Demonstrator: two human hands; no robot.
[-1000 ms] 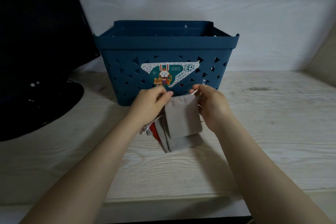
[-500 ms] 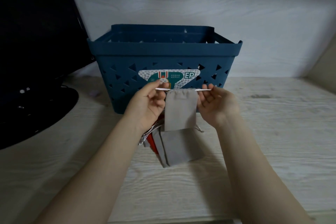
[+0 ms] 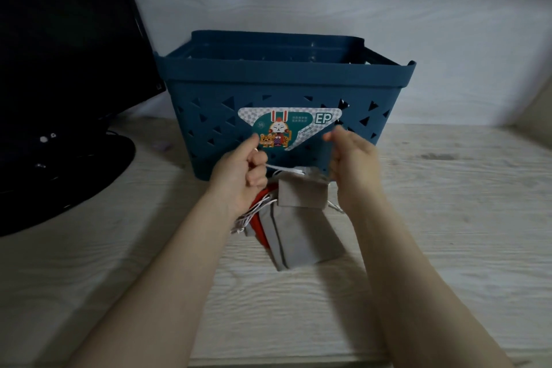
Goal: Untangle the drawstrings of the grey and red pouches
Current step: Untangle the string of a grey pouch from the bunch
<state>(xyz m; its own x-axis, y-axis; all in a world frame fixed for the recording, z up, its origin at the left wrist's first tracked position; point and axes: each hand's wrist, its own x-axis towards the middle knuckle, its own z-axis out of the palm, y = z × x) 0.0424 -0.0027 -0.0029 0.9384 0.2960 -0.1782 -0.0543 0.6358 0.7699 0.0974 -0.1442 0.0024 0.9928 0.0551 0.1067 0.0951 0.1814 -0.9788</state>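
Pouches hung between both hands above the table (image 3: 448, 218), just in front of the blue basket (image 3: 283, 81). At nine o'clock of the small grey pouch (image 3: 301, 194), the left hand (image 3: 239, 176) had its fingers curled round a white drawstring (image 3: 283, 169) that ran taut to the pouch's gathered top. At three o'clock, the right hand (image 3: 352, 167) touched that top; whether its fingers pinched the cord could not be told. At six o'clock, more grey pouches (image 3: 304, 239) and a red pouch (image 3: 260, 224) lay heaped on the table, loose cords tangled at their left edge. A black monitor (image 3: 65, 69) stood at nine o'clock of the basket.
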